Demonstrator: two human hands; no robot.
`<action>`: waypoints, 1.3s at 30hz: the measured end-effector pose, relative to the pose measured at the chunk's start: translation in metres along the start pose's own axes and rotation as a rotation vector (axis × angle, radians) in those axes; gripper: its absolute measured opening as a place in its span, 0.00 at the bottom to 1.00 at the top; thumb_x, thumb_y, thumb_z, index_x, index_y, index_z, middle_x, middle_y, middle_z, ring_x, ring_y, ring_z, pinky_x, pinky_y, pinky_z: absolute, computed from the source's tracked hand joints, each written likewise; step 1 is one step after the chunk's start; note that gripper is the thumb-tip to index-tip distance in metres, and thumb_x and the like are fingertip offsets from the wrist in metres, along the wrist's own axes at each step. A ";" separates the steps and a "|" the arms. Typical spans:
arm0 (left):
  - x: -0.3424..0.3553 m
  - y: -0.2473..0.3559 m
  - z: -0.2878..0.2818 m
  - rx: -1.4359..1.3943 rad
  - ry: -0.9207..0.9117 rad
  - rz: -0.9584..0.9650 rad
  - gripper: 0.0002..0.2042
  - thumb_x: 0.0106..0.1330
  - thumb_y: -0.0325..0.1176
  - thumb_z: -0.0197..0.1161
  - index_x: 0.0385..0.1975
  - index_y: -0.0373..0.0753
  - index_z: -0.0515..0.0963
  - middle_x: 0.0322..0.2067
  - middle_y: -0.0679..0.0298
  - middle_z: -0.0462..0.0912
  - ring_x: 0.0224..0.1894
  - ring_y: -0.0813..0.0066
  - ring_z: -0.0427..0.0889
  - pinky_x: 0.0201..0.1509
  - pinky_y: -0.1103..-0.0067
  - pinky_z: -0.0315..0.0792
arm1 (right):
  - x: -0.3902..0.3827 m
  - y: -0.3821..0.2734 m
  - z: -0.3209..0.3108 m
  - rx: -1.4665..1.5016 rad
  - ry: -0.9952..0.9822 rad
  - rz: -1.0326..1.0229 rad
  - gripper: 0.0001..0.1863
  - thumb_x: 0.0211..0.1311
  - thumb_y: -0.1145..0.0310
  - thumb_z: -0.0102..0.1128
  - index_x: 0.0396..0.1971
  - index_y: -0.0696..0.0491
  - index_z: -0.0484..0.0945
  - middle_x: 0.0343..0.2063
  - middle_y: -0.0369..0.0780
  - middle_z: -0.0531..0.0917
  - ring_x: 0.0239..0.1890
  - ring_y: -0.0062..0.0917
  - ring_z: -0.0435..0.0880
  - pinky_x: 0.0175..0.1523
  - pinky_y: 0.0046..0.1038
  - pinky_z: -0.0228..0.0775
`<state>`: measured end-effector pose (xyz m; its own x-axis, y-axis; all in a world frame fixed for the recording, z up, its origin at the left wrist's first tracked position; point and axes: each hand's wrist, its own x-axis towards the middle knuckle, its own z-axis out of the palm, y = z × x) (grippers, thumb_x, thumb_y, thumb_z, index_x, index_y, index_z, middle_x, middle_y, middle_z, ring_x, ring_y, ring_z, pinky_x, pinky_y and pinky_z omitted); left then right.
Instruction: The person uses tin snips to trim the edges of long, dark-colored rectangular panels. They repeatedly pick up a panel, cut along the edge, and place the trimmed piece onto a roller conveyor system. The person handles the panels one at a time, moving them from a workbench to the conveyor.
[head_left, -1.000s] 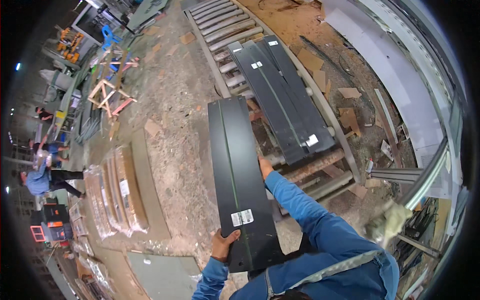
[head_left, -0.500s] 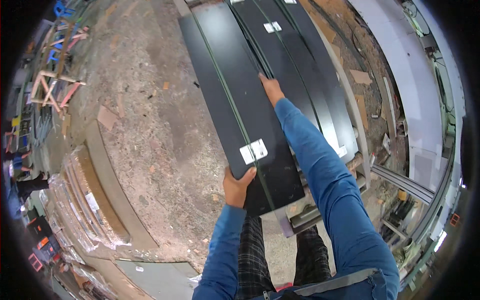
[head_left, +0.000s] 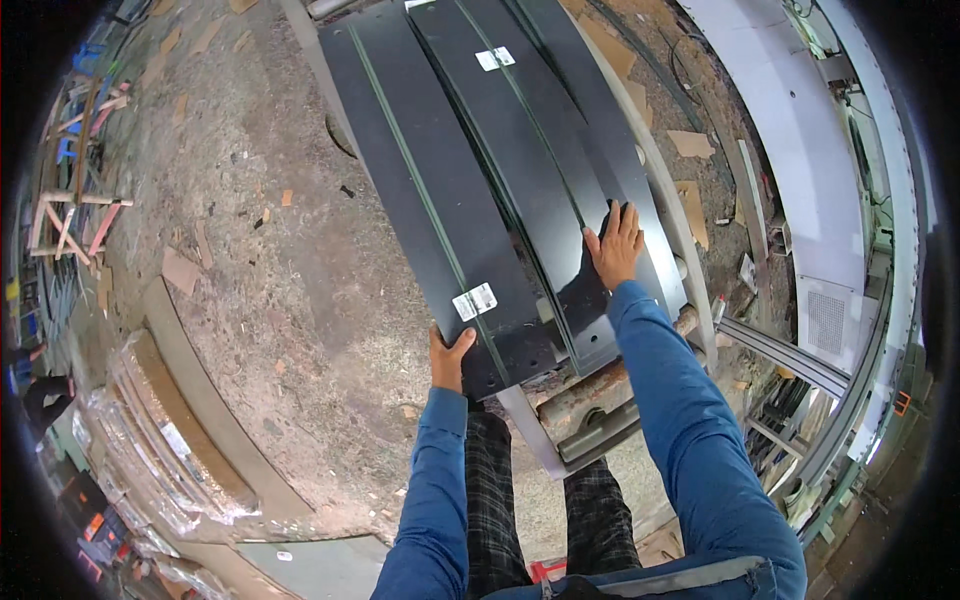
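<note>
Long black panels (head_left: 400, 170) lie side by side on a roller stand, each with a dark green groove or strip running down its length. My left hand (head_left: 452, 358) grips the near left edge of the leftmost panel. Its thumb rests on top, close to a white label (head_left: 474, 301), and its other fingers are hidden at the side. My right hand (head_left: 615, 245) lies on a black panel (head_left: 530, 130) further right, with the fingers spread and stretched out. A second white label (head_left: 495, 59) sits on that middle panel.
The stand's rollers (head_left: 600, 432) and pale frame (head_left: 530, 430) show below the panels' near ends. Beyond the stand's right side runs a metal rail (head_left: 785, 357) beside a long white machine (head_left: 770, 130). Wrapped flat packs (head_left: 175, 430) lie on the floor to the left, near wooden trestles (head_left: 75, 225).
My right hand has gone from the leftmost panel's inner edge to the right, opening flat on another panel. The panels look closer together, and my left hand keeps its hold on the edge.
</note>
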<state>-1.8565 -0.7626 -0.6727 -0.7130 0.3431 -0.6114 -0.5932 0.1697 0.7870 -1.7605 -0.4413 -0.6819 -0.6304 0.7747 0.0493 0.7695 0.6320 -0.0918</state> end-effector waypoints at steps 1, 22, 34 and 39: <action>0.001 -0.009 -0.008 -0.058 0.010 -0.049 0.34 0.48 0.43 0.72 0.52 0.30 0.66 0.45 0.52 0.74 0.47 0.64 0.75 0.50 0.74 0.69 | -0.001 -0.007 0.002 0.002 -0.001 -0.019 0.41 0.61 0.39 0.41 0.65 0.53 0.50 0.65 0.54 0.49 0.68 0.47 0.45 0.64 0.56 0.40; 0.024 0.004 0.027 0.515 -0.037 0.062 0.38 0.56 0.55 0.61 0.51 0.23 0.63 0.48 0.41 0.72 0.49 0.50 0.74 0.51 0.67 0.69 | 0.020 -0.012 0.013 -0.003 0.016 -0.001 0.39 0.61 0.41 0.44 0.63 0.56 0.53 0.65 0.51 0.50 0.69 0.41 0.45 0.66 0.51 0.38; 0.048 0.010 0.064 0.071 -0.261 -0.122 0.32 0.68 0.53 0.45 0.61 0.33 0.59 0.60 0.53 0.63 0.60 0.59 0.65 0.64 0.69 0.57 | 0.019 -0.010 -0.110 -0.240 -0.265 0.066 0.37 0.55 0.40 0.50 0.54 0.57 0.70 0.54 0.43 0.70 0.61 0.36 0.61 0.63 0.47 0.45; 0.038 -0.005 -0.142 1.542 -0.418 0.443 0.22 0.68 0.43 0.46 0.55 0.35 0.67 0.52 0.50 0.69 0.53 0.58 0.69 0.57 0.68 0.63 | -0.018 0.030 -0.318 0.116 -0.324 -0.488 0.24 0.59 0.48 0.50 0.46 0.50 0.75 0.36 0.42 0.79 0.49 0.35 0.73 0.61 0.46 0.49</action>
<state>-1.9336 -0.8815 -0.7121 -0.4200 0.7765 -0.4696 0.7011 0.6063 0.3754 -1.6935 -0.4294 -0.3696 -0.9215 0.3385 -0.1907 0.3784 0.8929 -0.2438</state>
